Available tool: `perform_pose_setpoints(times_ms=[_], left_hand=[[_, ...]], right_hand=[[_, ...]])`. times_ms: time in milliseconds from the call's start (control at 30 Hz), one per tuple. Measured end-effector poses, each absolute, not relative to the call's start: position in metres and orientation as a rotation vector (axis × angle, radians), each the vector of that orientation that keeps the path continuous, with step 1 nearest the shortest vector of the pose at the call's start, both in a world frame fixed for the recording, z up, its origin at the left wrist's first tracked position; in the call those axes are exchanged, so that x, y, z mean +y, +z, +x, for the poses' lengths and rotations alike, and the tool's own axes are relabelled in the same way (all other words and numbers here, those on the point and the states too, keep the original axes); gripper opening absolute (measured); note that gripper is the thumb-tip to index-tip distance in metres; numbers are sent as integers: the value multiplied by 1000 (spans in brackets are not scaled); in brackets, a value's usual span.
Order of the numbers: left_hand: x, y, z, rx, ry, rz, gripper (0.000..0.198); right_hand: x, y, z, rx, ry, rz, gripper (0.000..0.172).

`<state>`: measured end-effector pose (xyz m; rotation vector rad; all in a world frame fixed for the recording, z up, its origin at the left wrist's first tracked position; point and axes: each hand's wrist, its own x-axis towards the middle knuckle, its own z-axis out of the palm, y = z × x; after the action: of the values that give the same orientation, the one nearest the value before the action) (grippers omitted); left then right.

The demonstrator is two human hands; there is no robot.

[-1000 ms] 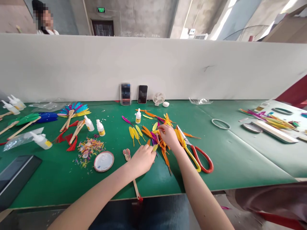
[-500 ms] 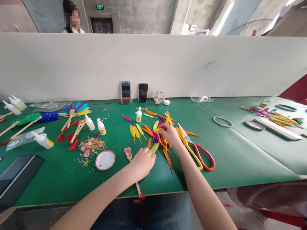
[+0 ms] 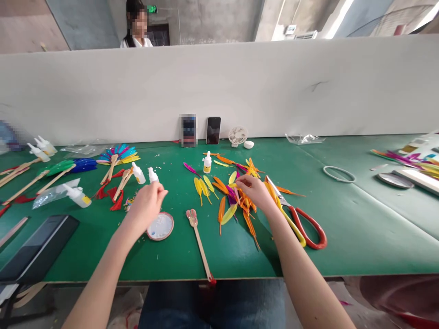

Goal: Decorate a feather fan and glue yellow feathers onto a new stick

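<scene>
Many feathers lay under and left of the right hand

I couldn't tell, from where I stood, whether its bent fingers gripped any. The left hand hung closed beside a round dish. Scissors lay to the right of the right hand; a wooden stick lay between both hands.

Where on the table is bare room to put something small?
A broad patch is free right of the scissors and in front of the pale ring; a smaller one in front of the feather pile, right of the wooden stick. Crowded: the pile by the right hand, and the left side, with glue bottles and feather fans.
</scene>
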<state>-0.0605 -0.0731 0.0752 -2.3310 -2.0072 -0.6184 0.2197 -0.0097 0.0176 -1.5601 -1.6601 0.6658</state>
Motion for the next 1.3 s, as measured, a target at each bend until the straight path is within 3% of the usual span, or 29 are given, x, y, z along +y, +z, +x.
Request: perform_pose_setpoints(times_ms=[300, 633, 867, 1067, 1300], left_hand=[[-73, 59, -108, -2282, -523, -2097, 10], [-75, 54, -119, -2146, 40, -1980, 29], [-83, 59, -122, -2157, -31, -1987, 33], [-105, 67, -75, -2093, -385, -2259, 27], [-145, 50, -2, -1724, -182, -2879, 23]], right_hand=[[-12, 17, 219, -1676, 774, -1511, 13], [-15, 23, 225, -1830, 935, -1502, 19], [-19, 28, 225, -2192, 1039, -1485, 15], [-19, 24, 225, -2218, 928, -1586, 12], [-12, 21, 229, -1947, 513, -1743, 15]])
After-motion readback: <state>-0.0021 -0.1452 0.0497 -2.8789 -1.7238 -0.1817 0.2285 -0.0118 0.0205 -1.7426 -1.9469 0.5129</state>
